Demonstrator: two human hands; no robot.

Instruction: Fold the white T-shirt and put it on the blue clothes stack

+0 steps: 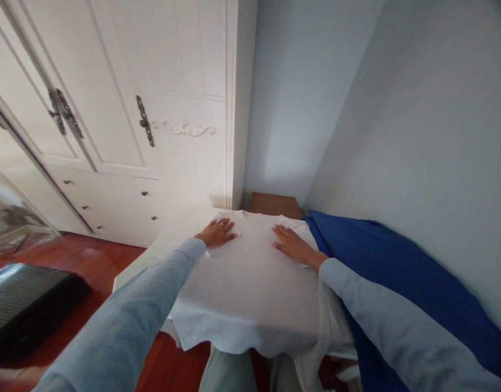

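A white garment (pixel 250 283) lies spread over a white table (pixel 140 261), its lower edge hanging off the near side. My left hand (pixel 217 233) rests flat on the garment's far left part, fingers stretched out, a ring on one finger. My right hand (pixel 293 246) lies flat on the far right part, fingers out and pointing left. Both arms wear light blue sleeves. Neither hand holds anything.
A blue cloth (pixel 397 272) lies along the wall to the right of the garment. A white wardrobe (pixel 123 109) with dark handles and drawers stands at the left. A brown wooden piece (pixel 275 204) sits behind the table. A dark ribbed object (pixel 25 305) lies on the red-brown floor.
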